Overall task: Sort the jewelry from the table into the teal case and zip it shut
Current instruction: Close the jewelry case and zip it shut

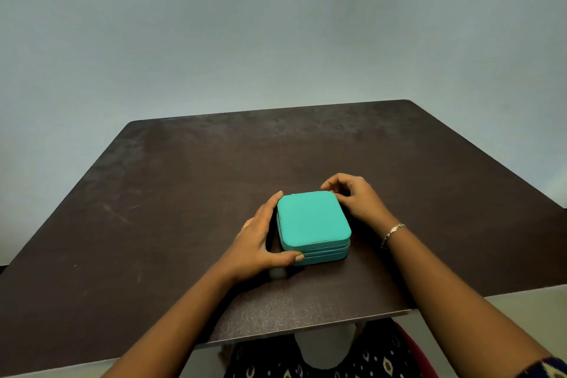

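Sitting closed on the dark, scuffed, speckled table (153, 209), the teal case (313, 221) is a rounded square, fine-grained, a zip seam circling its side. Your left hand (257, 242) clasps the case's left side, thumb on its near corner. Your right hand (352, 196) curls at its far right corner; whether it pinches anything is unclear. Beyond the case: plain pale wall (276, 24).

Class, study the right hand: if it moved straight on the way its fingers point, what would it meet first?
The teal case: the right hand's curled fingers aim leftward at its far right corner and seem to be touching it already, though depth is unclear.
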The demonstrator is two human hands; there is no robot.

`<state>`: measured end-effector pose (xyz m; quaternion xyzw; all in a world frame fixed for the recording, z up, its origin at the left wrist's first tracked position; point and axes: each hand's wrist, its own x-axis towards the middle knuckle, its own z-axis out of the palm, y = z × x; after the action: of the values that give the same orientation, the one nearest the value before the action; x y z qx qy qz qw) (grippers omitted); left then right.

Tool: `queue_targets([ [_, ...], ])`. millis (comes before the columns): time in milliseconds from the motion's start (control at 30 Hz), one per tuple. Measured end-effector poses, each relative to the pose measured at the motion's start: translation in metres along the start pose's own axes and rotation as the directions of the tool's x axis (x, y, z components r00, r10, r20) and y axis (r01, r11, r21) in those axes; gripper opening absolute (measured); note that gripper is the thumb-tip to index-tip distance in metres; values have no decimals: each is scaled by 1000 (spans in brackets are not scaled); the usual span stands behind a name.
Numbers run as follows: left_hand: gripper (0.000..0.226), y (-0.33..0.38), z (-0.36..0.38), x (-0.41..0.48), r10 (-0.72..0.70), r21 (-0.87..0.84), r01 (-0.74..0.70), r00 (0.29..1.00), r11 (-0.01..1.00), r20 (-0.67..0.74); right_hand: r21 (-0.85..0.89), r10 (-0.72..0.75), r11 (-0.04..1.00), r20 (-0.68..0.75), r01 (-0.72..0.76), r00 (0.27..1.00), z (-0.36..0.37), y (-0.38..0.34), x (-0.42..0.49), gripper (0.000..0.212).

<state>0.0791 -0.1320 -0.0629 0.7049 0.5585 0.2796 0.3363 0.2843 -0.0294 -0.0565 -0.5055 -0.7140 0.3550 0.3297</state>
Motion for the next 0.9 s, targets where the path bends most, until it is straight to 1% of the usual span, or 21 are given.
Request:
queue_targets([
  [33,103,1,0,-2,-2,-20,2,1000,1000,5,73,35,997,-31,-33,999,0,-2,-5,11],
  [67,106,1,2,-4,-8,-47,8,1000,999,8,186,84,980,-65,-71,994,0,-4,-12,16],
  [133,115,4,8,-13,-44,-135,40,999,990,-23,437,198,889,-103,-134,975,1,-11,-29,25],
  [167,118,7,12,-18,-78,-212,62,995,975,-68,534,245,831,-103,-154,964,2,-15,-40,27],
  [200,117,11,17,-24,-115,-303,73,986,950,-123,607,276,778,-93,-165,957,3,-18,-52,29],
  [267,105,23,27,-32,-177,-459,65,963,886,-205,690,290,703,-57,-172,955,8,-23,-74,32],
  [367,81,41,39,-34,-239,-566,75,945,821,-221,709,236,689,-18,-154,972,17,-31,-97,37],
  [467,44,50,48,-31,-205,-595,58,962,802,-183,710,203,689,9,-149,979,22,-36,-106,44],
  [500,37,54,48,-31,-191,-599,55,967,799,-166,716,202,680,21,-156,979,22,-38,-108,46],
  [567,37,57,48,-28,-177,-618,55,974,785,-139,728,193,667,38,-159,981,20,-40,-108,47],
  [667,39,56,39,-13,-142,-616,36,982,787,-124,719,148,681,55,-142,988,11,-42,-95,49],
  [767,54,54,25,15,-106,-586,7,985,810,-135,709,147,691,54,-141,988,6,-45,-64,53],
  [900,61,52,4,58,-141,-556,29,977,831,-160,695,173,703,40,-152,984,7,-41,-12,66],
])
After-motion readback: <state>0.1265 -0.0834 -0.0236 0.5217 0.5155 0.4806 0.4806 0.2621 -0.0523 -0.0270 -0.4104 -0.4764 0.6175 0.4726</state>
